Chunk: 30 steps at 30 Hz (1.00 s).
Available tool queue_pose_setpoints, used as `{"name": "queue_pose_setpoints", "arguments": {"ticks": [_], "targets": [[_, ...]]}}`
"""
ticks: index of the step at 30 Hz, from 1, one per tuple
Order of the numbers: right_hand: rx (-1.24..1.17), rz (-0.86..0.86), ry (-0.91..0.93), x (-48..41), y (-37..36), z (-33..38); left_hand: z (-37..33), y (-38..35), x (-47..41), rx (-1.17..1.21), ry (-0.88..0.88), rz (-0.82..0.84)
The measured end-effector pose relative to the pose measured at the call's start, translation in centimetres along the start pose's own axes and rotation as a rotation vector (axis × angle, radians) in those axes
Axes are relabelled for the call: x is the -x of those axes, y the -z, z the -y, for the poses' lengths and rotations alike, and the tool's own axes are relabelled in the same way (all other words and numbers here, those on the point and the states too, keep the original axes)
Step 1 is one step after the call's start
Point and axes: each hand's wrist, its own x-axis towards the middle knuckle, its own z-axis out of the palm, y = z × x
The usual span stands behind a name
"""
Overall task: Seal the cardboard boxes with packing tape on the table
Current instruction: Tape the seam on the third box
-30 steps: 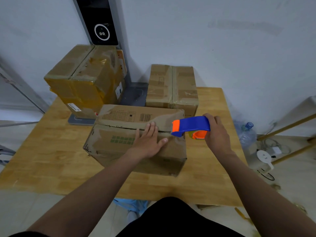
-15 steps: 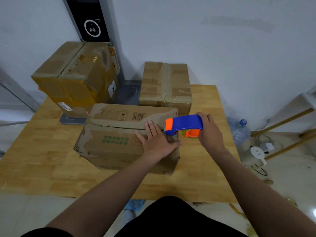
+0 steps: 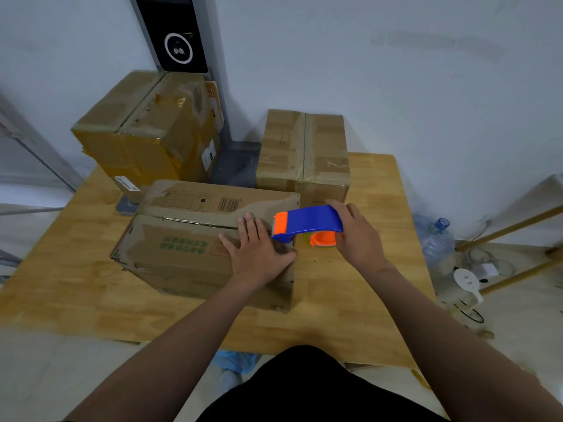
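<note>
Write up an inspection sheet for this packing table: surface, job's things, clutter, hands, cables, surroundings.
Surface: wooden table, carrying three boxes.
Job's things: front box, gap showing along its top seam; tape dispenser at that box's right end; back right box, taped; back left box, taped, on a grey platform.
Clutter: water bottle and white gadget on the floor at right.
Hands: left hand flat on the front box; right hand grips the tape dispenser.
Cables: wires loose on the floor at right.
Surroundings: wall; black panel behind the boxes; wooden bars at right.
</note>
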Motion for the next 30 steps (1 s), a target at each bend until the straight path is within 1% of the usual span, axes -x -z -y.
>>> {"name": "queue_pose_setpoints", "arguments": {"ticks": [5, 8, 13, 18, 21, 25, 30], "targets": [[0.002, 0.073, 0.107, -1.0, -1.2, 2.5, 3.8, 0.4, 0.2, -0.053, 0.050, -0.036], [0.031, 0.099, 0.161, -1.5, -1.6, 3.4, 4.6, 0.8, -0.2, -0.031, 0.059, -0.034], [0.038, 0.108, 0.129, -1.7, -1.9, 3.2, 3.8, 1.1, -1.9, 0.026, 0.072, -0.069], [0.069, 0.098, 0.143, -2.0, -1.5, 3.3, 4.6, 0.8, -2.1, 0.048, 0.035, -0.175], [0.089, 0.081, 0.144, -2.5, -1.2, 3.4, 4.6, 0.8, -2.1, 0.037, 0.021, -0.160], [0.132, 0.067, 0.196, -2.2, -0.9, 3.1, 4.6, 0.8, -2.2, 0.012, 0.022, -0.122], [0.164, 0.053, 0.187, -1.8, -0.6, 2.5, 4.4, 0.9, -2.2, -0.026, 0.016, -0.094]]}}
